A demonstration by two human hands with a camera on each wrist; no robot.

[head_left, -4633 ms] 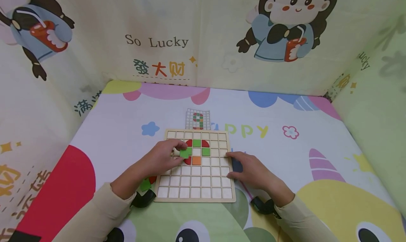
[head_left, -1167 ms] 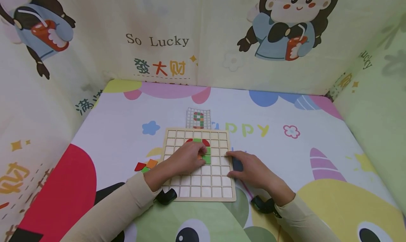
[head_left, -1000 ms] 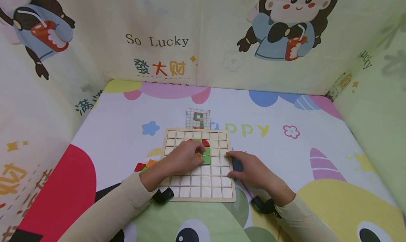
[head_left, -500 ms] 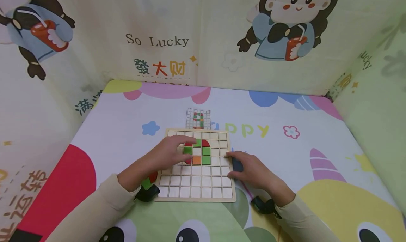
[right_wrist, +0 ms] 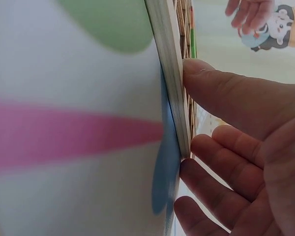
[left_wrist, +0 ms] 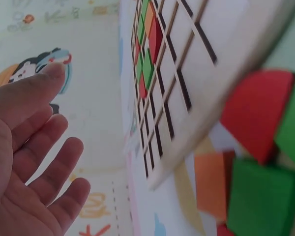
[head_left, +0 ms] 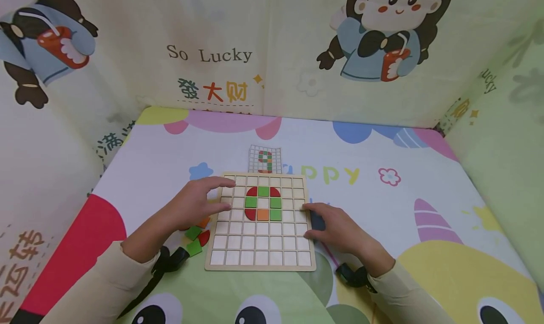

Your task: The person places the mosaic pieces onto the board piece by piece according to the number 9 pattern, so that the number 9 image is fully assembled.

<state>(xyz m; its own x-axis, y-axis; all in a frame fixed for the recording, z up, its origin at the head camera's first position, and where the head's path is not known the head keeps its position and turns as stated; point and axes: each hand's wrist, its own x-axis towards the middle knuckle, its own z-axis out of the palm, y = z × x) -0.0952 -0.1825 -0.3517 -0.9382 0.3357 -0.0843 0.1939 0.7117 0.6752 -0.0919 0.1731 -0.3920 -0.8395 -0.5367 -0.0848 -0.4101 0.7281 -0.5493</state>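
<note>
A wooden grid board lies on the table. Red quarter-round tiles, green square tiles and an orange square tile form a ring in its upper middle cells. Above the board's left edge my left hand hovers with thumb and fingers spread, holding nothing. Loose tiles lie beside that edge, partly under the hand: green squares, a red quarter-round and an orange square. At the board's right edge my right hand rests with thumb and fingers touching the side, fingers relaxed.
Just behind the board lies a small printed grid card with a coloured figure. A patterned cloth covers the table, and printed fabric walls stand at the back and sides.
My left hand held a green tile over the left column, then moved to the lower right of the ring, where a green tile now sits. It has withdrawn left, empty. My right hand stayed.
</note>
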